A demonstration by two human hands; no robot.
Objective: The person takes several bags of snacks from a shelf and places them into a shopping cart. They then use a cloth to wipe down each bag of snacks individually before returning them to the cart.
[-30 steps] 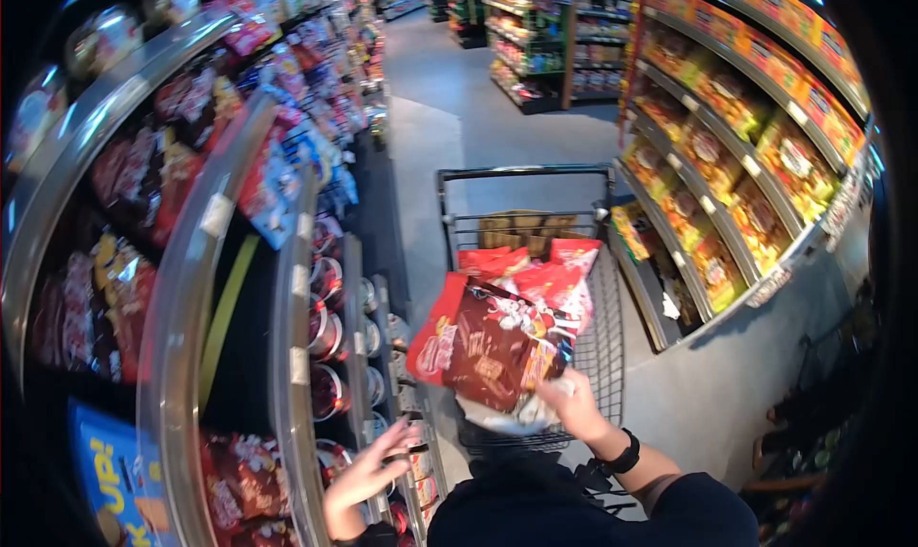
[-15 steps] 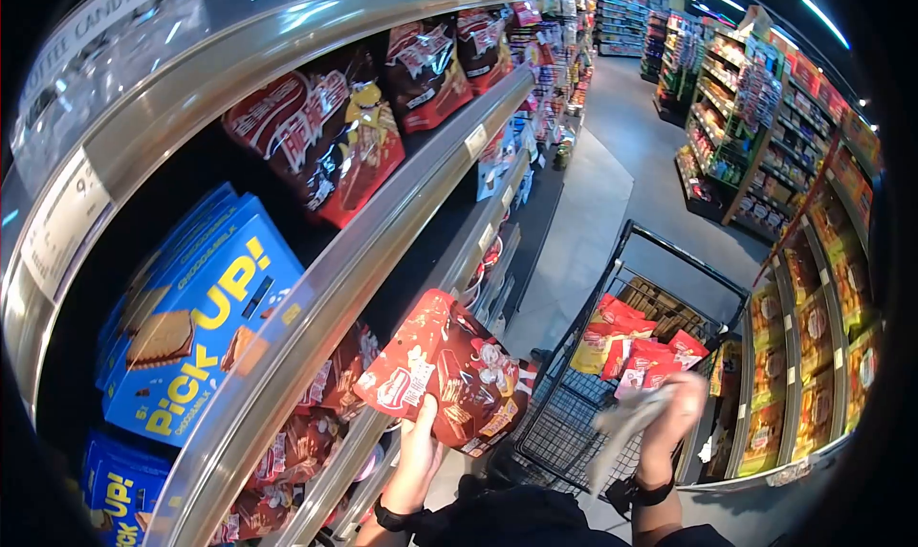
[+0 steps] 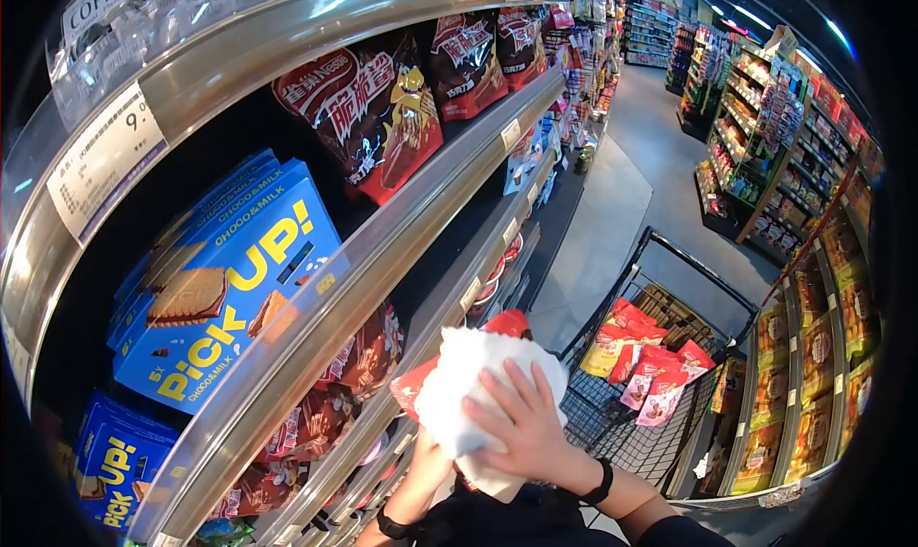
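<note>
A white cloth (image 3: 449, 394) lies spread over the front of a red snack bag (image 3: 507, 325), covering most of it. My right hand (image 3: 521, 418) presses flat on the cloth with its fingers spread. From below and to the left, my left hand (image 3: 432, 459) grips the bag's lower edge, its fingers partly hidden behind the bag and cloth. Bag and cloth are in front of the shelf, left of the black shopping cart (image 3: 660, 451).
Shelves with a metal rail (image 3: 382, 251), blue Pick Up boxes (image 3: 239, 289) and dark red bags (image 3: 363, 117) stand at the left. Several red and yellow packets (image 3: 626, 337) lie in the cart. Yellow packs (image 3: 765, 394) fill the right shelf; an aisle (image 3: 622, 193) runs ahead.
My right hand has moved left from above the cart and brought the cloth onto the bag's front. The view has shifted, and the shelf items appear farther right.
</note>
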